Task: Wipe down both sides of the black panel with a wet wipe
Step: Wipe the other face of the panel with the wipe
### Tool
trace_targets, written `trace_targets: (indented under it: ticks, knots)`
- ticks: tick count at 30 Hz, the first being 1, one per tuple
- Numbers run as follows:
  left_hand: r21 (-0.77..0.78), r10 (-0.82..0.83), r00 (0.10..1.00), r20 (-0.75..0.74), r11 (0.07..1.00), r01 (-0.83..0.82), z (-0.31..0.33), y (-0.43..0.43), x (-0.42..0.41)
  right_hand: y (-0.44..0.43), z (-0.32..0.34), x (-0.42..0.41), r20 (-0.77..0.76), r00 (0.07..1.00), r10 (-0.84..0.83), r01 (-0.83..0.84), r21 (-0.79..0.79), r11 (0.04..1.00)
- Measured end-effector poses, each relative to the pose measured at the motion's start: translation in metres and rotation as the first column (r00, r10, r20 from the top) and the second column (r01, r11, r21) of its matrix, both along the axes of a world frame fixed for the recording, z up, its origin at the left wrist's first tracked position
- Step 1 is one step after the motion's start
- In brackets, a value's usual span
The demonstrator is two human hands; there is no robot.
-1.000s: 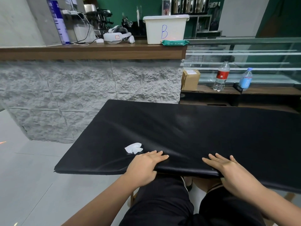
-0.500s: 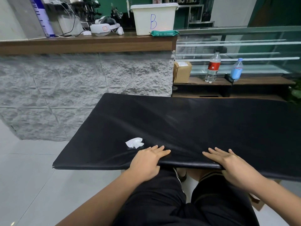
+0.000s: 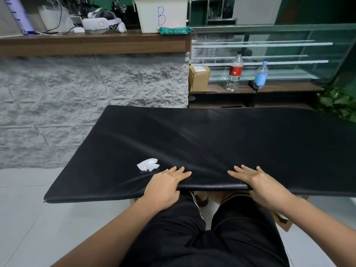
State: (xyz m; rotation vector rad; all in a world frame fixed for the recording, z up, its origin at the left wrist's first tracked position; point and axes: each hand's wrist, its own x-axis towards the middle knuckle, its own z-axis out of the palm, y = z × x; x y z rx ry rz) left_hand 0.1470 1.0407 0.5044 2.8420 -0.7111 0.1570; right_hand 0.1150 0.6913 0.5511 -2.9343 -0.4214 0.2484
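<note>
The left hand (image 3: 163,186) and right hand (image 3: 258,184) rest on the black panel (image 3: 212,135) at its near edge, fingers straight and close together, thumbs hidden. A crumpled wet wipe (image 3: 148,164) lies on the panel, just beside the left fingertips.

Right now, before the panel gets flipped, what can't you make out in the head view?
Underside of the black panel: hidden by the panel itself, head view.
Panel's right end: cut off by the frame's right edge.
Thumbs of the left hand and right hand: hidden below the panel's near edge, so grip unclear.
Wet wipe: too small to judge dampness.
</note>
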Motion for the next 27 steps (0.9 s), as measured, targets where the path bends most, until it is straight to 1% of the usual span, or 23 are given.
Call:
trace_targets:
  ticks: [4, 10, 13, 15, 17, 19, 21, 23, 27]
  knots:
    - [-0.010, -0.002, 1.000, 0.014, 1.000, 0.002, -0.002, -0.005, 0.002, -0.007, -0.002, 0.002, 0.008, 1.000, 0.002, -0.002, -0.027, 1.000]
    - [-0.004, -0.027, 1.000, -0.003, 1.000, 0.027, -0.004, -0.007, 0.001, -0.012, -0.007, -0.001, -0.005, 1.000, 0.008, -0.008, -0.035, 0.999]
    - [0.005, -0.082, 0.995, -0.058, 0.997, 0.082, -0.004, 0.000, 0.000, -0.012, -0.006, -0.004, -0.072, 0.997, 0.025, -0.027, -0.022, 0.999]
    - [-0.037, -0.107, 0.988, -0.112, 0.994, 0.103, -0.002, 0.007, -0.002, -0.010, -0.001, -0.002, -0.135, 0.991, 0.023, -0.025, -0.012, 1.000]
    - [-0.113, -0.108, 0.984, -0.139, 0.989, 0.092, 0.000, 0.014, -0.006, -0.003, 0.007, 0.003, -0.170, 0.986, -0.002, 0.004, 0.010, 1.000]
    - [-0.225, -0.066, 0.989, -0.130, 0.974, 0.036, 0.003, 0.023, -0.010, 0.009, 0.012, 0.012, -0.135, 0.990, -0.038, 0.050, 0.086, 0.995]
    - [-0.286, 0.014, 0.998, -0.061, 0.958, -0.031, 0.004, 0.035, -0.011, 0.027, 0.011, 0.026, -0.042, 0.998, -0.047, 0.052, 0.134, 0.990]
    - [-0.285, 0.103, 0.994, 0.027, 0.954, -0.091, 0.005, 0.049, -0.007, 0.051, 0.003, 0.042, 0.043, 0.999, -0.014, 0.007, 0.141, 0.990]
    - [-0.270, 0.232, 0.966, 0.112, 0.943, -0.196, 0.004, 0.073, 0.000, 0.102, -0.017, 0.078, 0.125, 0.990, 0.068, -0.089, 0.167, 0.982]
